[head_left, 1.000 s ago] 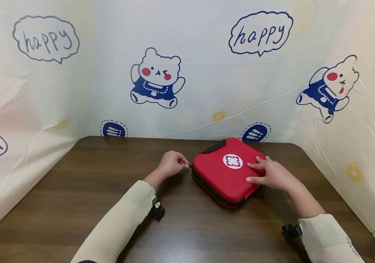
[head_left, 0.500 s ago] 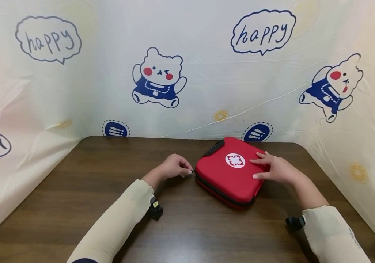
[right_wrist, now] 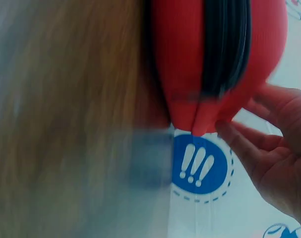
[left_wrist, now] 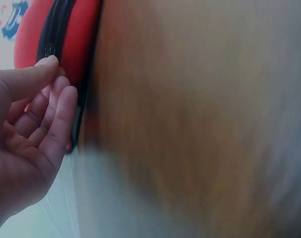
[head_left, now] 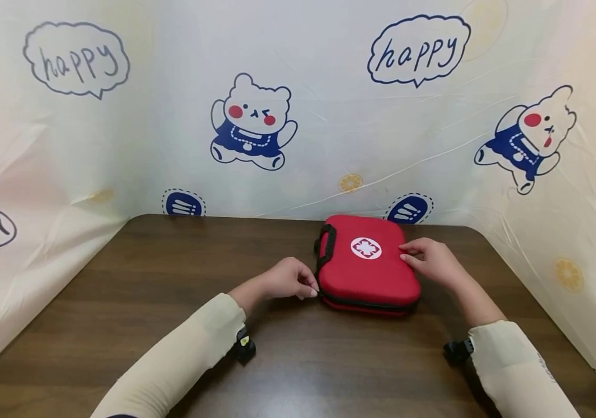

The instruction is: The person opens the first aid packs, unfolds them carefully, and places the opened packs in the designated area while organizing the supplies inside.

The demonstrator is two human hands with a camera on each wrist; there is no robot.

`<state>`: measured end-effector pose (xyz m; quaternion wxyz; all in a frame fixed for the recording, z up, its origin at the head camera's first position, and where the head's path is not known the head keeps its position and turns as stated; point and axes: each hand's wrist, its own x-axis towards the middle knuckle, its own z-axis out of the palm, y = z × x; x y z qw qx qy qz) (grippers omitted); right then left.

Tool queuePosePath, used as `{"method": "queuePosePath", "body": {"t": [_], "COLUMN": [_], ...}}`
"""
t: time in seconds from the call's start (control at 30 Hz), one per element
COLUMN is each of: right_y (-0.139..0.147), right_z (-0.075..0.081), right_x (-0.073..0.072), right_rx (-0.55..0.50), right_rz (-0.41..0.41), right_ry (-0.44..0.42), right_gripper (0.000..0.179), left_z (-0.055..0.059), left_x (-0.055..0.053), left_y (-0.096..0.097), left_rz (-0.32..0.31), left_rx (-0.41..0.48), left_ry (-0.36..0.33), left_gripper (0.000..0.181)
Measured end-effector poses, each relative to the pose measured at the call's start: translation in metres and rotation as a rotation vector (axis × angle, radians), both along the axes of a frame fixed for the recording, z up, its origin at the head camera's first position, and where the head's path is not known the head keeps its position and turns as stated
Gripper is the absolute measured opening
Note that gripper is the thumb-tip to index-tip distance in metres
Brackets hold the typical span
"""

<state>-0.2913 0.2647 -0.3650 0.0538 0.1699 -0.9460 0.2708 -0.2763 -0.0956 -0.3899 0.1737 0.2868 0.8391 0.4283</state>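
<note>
A red first-aid case [head_left: 371,281] with a white cross emblem and a black handle [head_left: 327,244] on its left side lies flat on the table. At its near left corner my left hand [head_left: 288,278] pinches the zipper pull between thumb and index finger. The left wrist view shows the black zipper [left_wrist: 56,22] running up from those fingertips; the pull itself is mostly hidden. My right hand [head_left: 434,261] touches the case's right edge. Seen from the right wrist, its thumb meets the red side near the end of the zipper band [right_wrist: 225,49], with fingers against the lid.
The brown wooden table [head_left: 198,255] extends around the case. A printed curtain [head_left: 324,116] with bears and "happy" bubbles stands along its back and sides. The far end of the case lies near the table's back edge.
The case has turned, so its near edge now faces the front. My left hand has moved right and nearer with the zipper pull; my right fingers have slid off the top to the right edge.
</note>
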Motion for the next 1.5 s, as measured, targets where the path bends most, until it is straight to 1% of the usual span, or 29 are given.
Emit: {"method": "queuePosePath", "body": {"t": [0.03, 0.17, 0.27, 0.4, 0.5, 0.6, 0.7, 0.87, 1.1, 1.2, 1.27, 1.5], "right_y": [-0.003, -0.01, -0.011, -0.01, -0.011, -0.009, -0.009, -0.01, -0.008, -0.008, -0.009, -0.01], "right_z": [0.001, 0.002, 0.002, 0.002, 0.003, 0.003, 0.001, 0.0, 0.0, 0.0, 0.0, 0.0], "right_x": [0.0, 0.0, -0.001, 0.0, 0.001, 0.002, 0.003, 0.003, 0.005, 0.006, 0.007, 0.008], "right_rx": [0.004, 0.03, 0.023, -0.012, -0.027, -0.026, -0.023, -0.023, -0.023, -0.028, -0.034, -0.027], "right_rz": [0.006, 0.026, 0.033, 0.018, 0.007, 0.005, 0.01, 0.012, 0.001, -0.002, -0.002, 0.019], "right_ry": [-0.014, -0.087, -0.134, -0.187, -0.207, -0.213, -0.212, -0.212, -0.227, -0.229, -0.232, -0.222], "right_gripper": [0.044, 0.066, 0.076, 0.078, 0.079, 0.079, 0.079, 0.078, 0.079, 0.079, 0.079, 0.078], "left_z": [0.001, 0.001, 0.002, 0.003, 0.004, 0.005, 0.006, 0.009, 0.009, 0.007, 0.007, 0.005], "left_x": [0.003, 0.013, 0.019, 0.024, 0.025, 0.026, 0.025, 0.023, 0.012, 0.005, 0.001, -0.011], "left_y": [0.003, 0.013, 0.016, 0.015, 0.014, 0.014, 0.013, 0.008, 0.005, 0.003, 0.001, -0.006], "left_rz": [-0.014, -0.063, -0.059, -0.028, -0.03, -0.045, -0.044, -0.039, -0.011, 0.008, 0.029, 0.135], "left_rx": [-0.014, -0.056, -0.063, -0.047, -0.042, -0.052, -0.059, -0.082, -0.115, -0.118, -0.12, -0.12], "left_ry": [0.007, 0.052, 0.066, 0.054, 0.059, 0.084, 0.129, 0.212, 0.227, 0.259, 0.279, 0.268], "left_gripper": [0.005, 0.004, 0.002, 0.005, 0.007, 0.007, 0.008, 0.011, 0.011, 0.011, 0.011, 0.01]}}
